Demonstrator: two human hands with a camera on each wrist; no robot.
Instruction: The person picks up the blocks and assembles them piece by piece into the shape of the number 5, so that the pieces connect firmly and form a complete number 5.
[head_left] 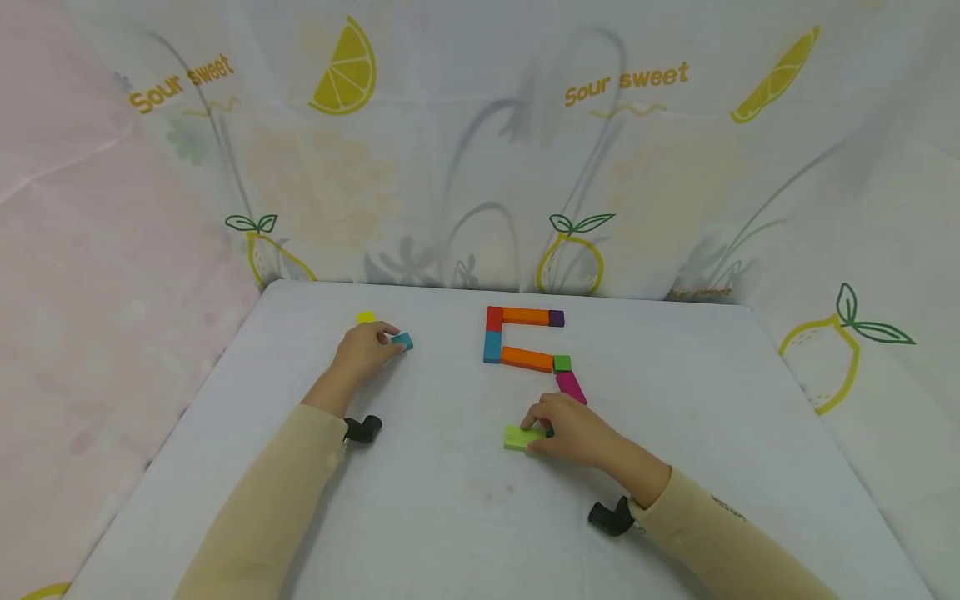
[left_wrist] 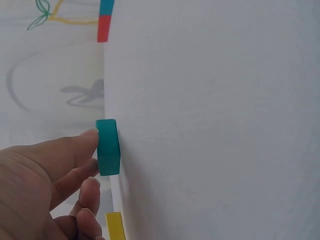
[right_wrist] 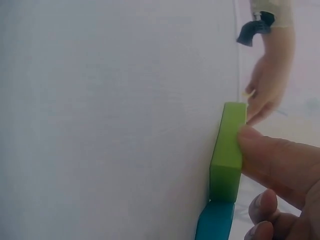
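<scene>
My left hand (head_left: 363,351) pinches a small teal block (head_left: 402,342) between thumb and fingers; the left wrist view shows the teal block (left_wrist: 108,147) at the fingertips. A yellow block (head_left: 365,317) lies just behind that hand. My right hand (head_left: 573,428) grips a light green block (head_left: 521,437) at its right end. In the right wrist view, the green block (right_wrist: 228,150) meets a blue block (right_wrist: 215,221) end to end. Beyond my right hand lies a magenta block (head_left: 571,387), its lower end close to the knuckles.
Behind my right hand, a row of blocks bends round: purple (head_left: 557,318), orange (head_left: 526,316), red (head_left: 494,318), blue (head_left: 492,347), another orange (head_left: 527,359) and green (head_left: 562,363). The white table (head_left: 450,517) ends at a printed cloth backdrop (head_left: 427,167).
</scene>
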